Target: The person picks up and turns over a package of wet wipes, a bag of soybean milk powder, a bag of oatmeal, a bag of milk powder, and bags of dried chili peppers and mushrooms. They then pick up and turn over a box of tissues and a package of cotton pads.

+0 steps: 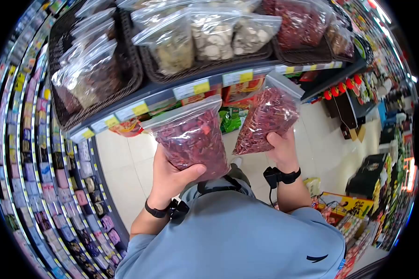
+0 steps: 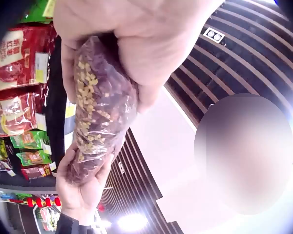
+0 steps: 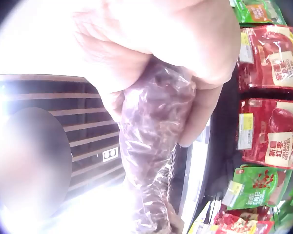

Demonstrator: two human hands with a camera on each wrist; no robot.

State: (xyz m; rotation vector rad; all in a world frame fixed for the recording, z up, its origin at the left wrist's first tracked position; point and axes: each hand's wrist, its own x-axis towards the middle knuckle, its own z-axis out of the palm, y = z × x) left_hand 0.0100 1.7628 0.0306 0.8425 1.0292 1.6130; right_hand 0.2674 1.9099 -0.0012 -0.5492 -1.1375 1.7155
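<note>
In the head view my left hand (image 1: 168, 180) grips a clear zip bag of dried red chilli pieces (image 1: 193, 139) from below, thumb across its front. Pale yellow seeds lie along the bottom of this chilli bag (image 2: 95, 97) in the left wrist view. A second zip bag, of thin dried red chillies (image 1: 271, 114), is held by my right hand (image 1: 284, 148) at its lower right side, and it tilts to the right. Both bags have their zip tops upward and stand side by side in front of the shelf. Behind the bags, most of the fingers are hidden.
Dark woven baskets (image 1: 142, 69) of zip bags with dried goods line the shelf above, over a strip of price tags (image 1: 191, 90). Red date packs (image 3: 273, 131) hang below it. Shelving of small packs (image 1: 46, 172) is at left; cartons and displays (image 1: 349, 204) stand at right.
</note>
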